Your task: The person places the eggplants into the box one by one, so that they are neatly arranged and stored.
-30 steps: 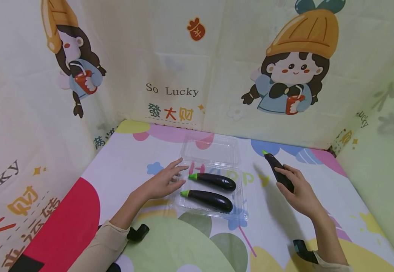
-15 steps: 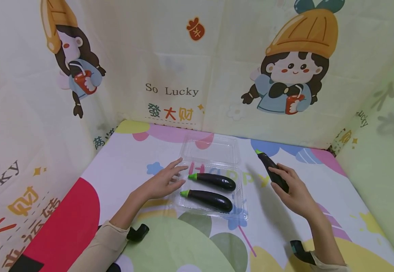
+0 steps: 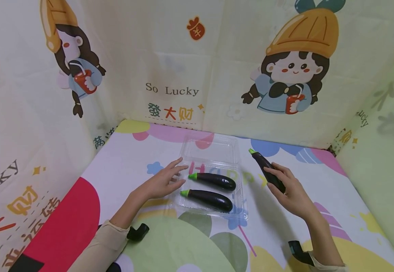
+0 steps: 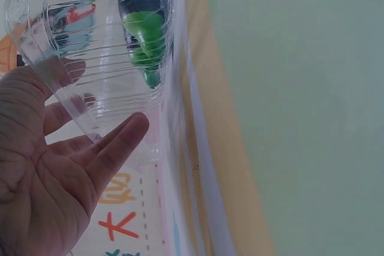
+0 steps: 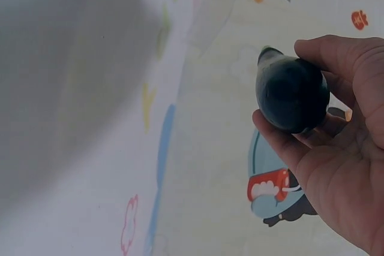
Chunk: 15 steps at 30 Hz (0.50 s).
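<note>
My right hand grips a dark eggplant with a green tip, holding it above the table to the right of a clear plastic clamshell box. In the right wrist view, the held eggplant shows its rounded end between thumb and fingers. Inside the box's base lie two more eggplants, a farther one and a nearer one, side by side with green tips pointing left. My left hand is at the box's left side, fingers loosely extended; in the left wrist view its fingertips are by the clear wall.
The box's lid lies folded back behind its base. A patterned cloth covers the table, and printed cloth walls stand at the back and both sides. Dark wrist-camera mounts stick out near both forearms.
My right hand has moved left with the eggplant, closer to the box. My left hand, the box and the two eggplants in it have stayed in place.
</note>
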Available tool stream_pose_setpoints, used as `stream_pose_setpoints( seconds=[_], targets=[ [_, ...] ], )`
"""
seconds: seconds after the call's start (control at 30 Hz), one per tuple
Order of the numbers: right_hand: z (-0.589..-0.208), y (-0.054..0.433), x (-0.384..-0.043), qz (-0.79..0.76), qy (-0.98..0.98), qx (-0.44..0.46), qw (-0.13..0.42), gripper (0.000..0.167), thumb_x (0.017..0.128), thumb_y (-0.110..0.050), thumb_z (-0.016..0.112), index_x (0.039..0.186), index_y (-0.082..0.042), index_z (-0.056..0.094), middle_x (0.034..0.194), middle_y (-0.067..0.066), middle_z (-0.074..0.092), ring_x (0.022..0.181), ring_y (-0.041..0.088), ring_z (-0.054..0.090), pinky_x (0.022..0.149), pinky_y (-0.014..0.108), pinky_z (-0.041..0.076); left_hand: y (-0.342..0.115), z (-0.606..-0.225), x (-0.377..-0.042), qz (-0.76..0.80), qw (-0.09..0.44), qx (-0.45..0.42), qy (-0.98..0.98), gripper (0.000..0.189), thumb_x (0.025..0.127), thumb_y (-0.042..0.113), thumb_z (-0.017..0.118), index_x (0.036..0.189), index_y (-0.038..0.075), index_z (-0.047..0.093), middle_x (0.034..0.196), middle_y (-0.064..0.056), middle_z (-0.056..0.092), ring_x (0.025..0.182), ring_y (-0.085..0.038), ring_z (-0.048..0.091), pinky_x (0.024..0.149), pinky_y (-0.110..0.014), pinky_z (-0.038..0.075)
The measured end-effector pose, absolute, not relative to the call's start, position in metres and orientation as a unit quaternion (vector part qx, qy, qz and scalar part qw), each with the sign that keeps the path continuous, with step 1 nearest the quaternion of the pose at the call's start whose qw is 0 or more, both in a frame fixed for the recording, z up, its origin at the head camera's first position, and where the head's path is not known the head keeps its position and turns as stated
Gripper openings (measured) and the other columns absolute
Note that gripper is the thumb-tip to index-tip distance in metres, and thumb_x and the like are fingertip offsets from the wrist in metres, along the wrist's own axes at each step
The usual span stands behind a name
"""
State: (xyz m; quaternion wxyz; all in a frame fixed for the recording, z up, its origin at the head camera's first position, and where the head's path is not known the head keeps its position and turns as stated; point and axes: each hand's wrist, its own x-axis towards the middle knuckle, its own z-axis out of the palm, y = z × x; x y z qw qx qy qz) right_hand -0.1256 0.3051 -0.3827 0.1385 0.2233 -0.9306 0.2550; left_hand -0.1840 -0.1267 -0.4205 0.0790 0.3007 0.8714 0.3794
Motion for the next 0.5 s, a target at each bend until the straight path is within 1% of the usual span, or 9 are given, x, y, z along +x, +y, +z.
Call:
stream_pose_setpoints(
  seconds=[0.1,0.13,0.2,0.27,0.33,0.4,0.47,0.5],
  targets=[
    [-0.381,0.302,-0.125,0.254,-0.929,0.23,0.14,0.051,0.095,-0.002,0.069,0.144,-0.005,0.056,0.151,0.025,0.043,0.13,0.047,0.05,0.079,0.044,0.058,-0.127,-0.42,-0.184,0.381,0.079,0.3,0.871,0.058,0.104,0.022,0.062,0.156,0.007,0.041,0.169,-0.019,0.016,0.116,-0.036,0.068,0.097,-0.049,0.056],
    [-0.38,0.301,-0.125,0.259,-0.928,0.231,0.139,0.051,0.095,-0.002,0.069,0.144,-0.005,0.056,0.151,0.026,0.043,0.13,0.048,0.049,0.083,0.049,0.055,-0.127,-0.42,-0.184,0.381,0.08,0.3,0.871,0.058,0.104,0.021,0.062,0.156,0.007,0.041,0.169,-0.019,0.016,0.116,-0.036,0.067,0.098,-0.049,0.056],
    [-0.379,0.299,-0.124,0.27,-0.925,0.232,0.136,0.051,0.095,-0.001,0.069,0.144,-0.005,0.056,0.151,0.026,0.043,0.13,0.049,0.049,0.09,0.057,0.046,-0.127,-0.42,-0.184,0.381,0.08,0.299,0.871,0.058,0.104,0.021,0.062,0.156,0.007,0.042,0.169,-0.019,0.016,0.116,-0.036,0.068,0.098,-0.049,0.056],
    [-0.379,0.297,-0.124,0.279,-0.922,0.232,0.134,0.051,0.095,-0.001,0.069,0.144,-0.006,0.057,0.152,0.026,0.043,0.13,0.049,0.048,0.091,0.062,0.035,-0.126,-0.419,-0.184,0.38,0.081,0.298,0.872,0.058,0.104,0.022,0.062,0.156,0.007,0.042,0.169,-0.019,0.016,0.116,-0.036,0.068,0.098,-0.049,0.056],
    [-0.378,0.295,-0.123,0.288,-0.919,0.234,0.133,0.05,0.094,-0.001,0.069,0.143,-0.006,0.057,0.151,0.026,0.042,0.13,0.05,0.046,0.088,0.056,0.029,-0.127,-0.419,-0.184,0.379,0.081,0.299,0.872,0.058,0.104,0.022,0.062,0.156,0.007,0.041,0.169,-0.019,0.016,0.116,-0.036,0.068,0.098,-0.049,0.056],
    [-0.378,0.294,-0.123,0.284,-0.919,0.237,0.138,0.05,0.094,-0.001,0.069,0.143,-0.007,0.058,0.151,0.025,0.043,0.131,0.047,0.047,0.089,0.048,0.032,-0.127,-0.419,-0.184,0.378,0.08,0.3,0.872,0.058,0.104,0.022,0.062,0.156,0.006,0.041,0.169,-0.019,0.016,0.116,-0.036,0.068,0.097,-0.05,0.056],
    [-0.378,0.292,-0.124,0.279,-0.918,0.242,0.142,0.05,0.094,-0.001,0.07,0.143,-0.007,0.059,0.152,0.024,0.044,0.132,0.045,0.047,0.092,0.032,0.036,-0.127,-0.419,-0.184,0.378,0.079,0.3,0.872,0.058,0.104,0.022,0.062,0.156,0.006,0.042,0.169,-0.019,0.017,0.115,-0.036,0.068,0.097,-0.05,0.056],
    [-0.378,0.292,-0.124,0.278,-0.918,0.245,0.144,0.05,0.094,0.0,0.07,0.142,-0.007,0.059,0.152,0.023,0.044,0.132,0.044,0.048,0.09,0.022,0.037,-0.128,-0.419,-0.184,0.379,0.079,0.301,0.871,0.058,0.104,0.022,0.062,0.156,0.006,0.042,0.169,-0.019,0.017,0.115,-0.036,0.068,0.097,-0.049,0.056]
  ],
)
